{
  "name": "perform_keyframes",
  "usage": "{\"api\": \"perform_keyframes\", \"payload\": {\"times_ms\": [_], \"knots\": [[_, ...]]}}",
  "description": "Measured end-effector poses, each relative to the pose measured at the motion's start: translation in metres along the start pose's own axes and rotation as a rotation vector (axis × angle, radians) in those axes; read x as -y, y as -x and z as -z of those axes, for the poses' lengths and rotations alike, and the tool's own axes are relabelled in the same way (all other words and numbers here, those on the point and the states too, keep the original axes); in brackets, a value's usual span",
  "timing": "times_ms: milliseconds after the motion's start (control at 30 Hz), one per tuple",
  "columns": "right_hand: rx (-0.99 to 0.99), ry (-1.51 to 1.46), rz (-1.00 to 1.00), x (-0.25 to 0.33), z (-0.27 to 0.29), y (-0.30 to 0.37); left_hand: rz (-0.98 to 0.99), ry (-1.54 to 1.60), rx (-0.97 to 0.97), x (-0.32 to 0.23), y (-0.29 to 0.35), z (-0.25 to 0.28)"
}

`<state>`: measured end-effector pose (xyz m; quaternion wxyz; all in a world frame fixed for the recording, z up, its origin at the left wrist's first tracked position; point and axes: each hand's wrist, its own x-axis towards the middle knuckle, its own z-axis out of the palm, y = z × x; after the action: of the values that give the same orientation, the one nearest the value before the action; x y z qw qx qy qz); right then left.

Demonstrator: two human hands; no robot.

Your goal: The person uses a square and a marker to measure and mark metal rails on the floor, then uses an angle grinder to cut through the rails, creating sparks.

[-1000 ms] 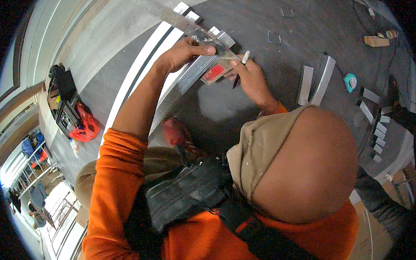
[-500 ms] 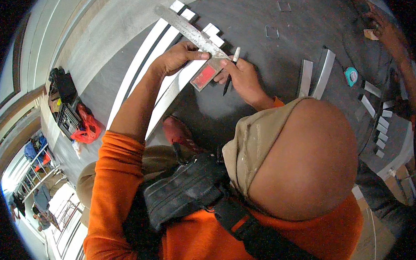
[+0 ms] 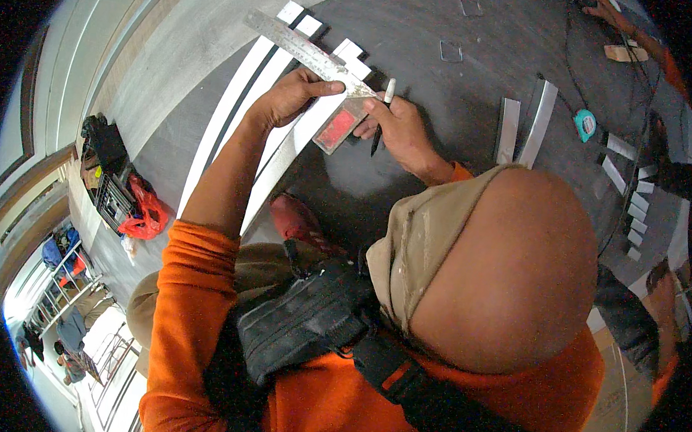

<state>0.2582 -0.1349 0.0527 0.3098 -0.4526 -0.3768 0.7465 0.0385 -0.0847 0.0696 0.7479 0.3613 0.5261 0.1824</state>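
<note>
Lone head-worn wide fisheye camera looks down from above the grip, near bare left hand (image 3: pixel 290 100) and bare right hand (image 3: pixel 404 128).

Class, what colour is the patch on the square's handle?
The patch is red, best seen in the head view.

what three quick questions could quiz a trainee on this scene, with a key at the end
1. Which hand holds the pen?
2. True or false: the blade of the metal square reaches across the white strips.
3. Pick one: the tape measure has a case that is a) yellow, b) teal, c) black.

Key: 1. the right hand; 2. true; 3. b
</note>
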Motion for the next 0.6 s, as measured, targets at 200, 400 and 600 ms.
{"api": "perform_keyframes", "payload": {"times_ms": [200,400,600], "knots": [[-0.007,0.010,-0.011,0.000,0.004,-0.002,0.005,-0.052,-0.042,-0.006,-0.002,-0.004],[0.004,-0.005,-0.016,-0.002,0.004,-0.003,0.008,-0.121,-0.064,-0.003,-0.007,0.001],[-0.097,0.190,0.008,0.006,0.014,-0.003,-0.043,-0.249,-0.107,0.035,-0.028,0.034]]}}
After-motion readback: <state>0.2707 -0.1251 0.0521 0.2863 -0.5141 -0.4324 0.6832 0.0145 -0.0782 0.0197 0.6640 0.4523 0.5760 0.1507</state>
